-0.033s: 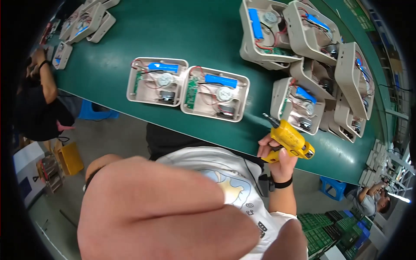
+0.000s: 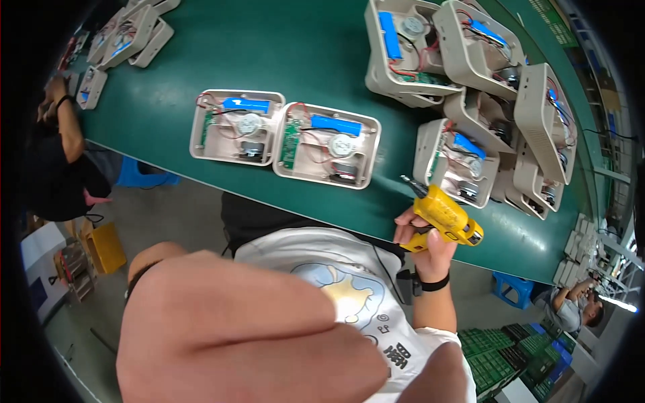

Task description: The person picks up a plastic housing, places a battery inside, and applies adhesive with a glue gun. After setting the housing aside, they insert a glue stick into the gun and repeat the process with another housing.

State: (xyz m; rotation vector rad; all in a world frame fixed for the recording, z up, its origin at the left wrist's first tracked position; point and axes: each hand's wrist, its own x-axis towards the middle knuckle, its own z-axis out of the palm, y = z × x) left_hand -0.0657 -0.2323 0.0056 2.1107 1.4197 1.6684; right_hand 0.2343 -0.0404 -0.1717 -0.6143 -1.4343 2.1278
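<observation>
right of centre, the right hand (image 2: 440, 250) is wrapped round a yellow power driver (image 2: 449, 215); lower left, the left hand's (image 2: 235, 316) grip i cannot tell. only the view shifts slightly; two open housings (image 2: 322, 182), upper centre, look no further along.

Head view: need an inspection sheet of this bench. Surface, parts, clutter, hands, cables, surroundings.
Surface: green bench top, slightly glossy.
Job's things: two open casings side by side, each with a blue cylinder; yellow power screwdriver.
Clutter: casings piled at right; more at far left.
Hands: right hand grips the screwdriver; left hand close to camera, blurred, contents unclear.
Cables: red and black wires inside casings.
Surroundings: blue stools, green crates, co-worker at each side.
</observation>
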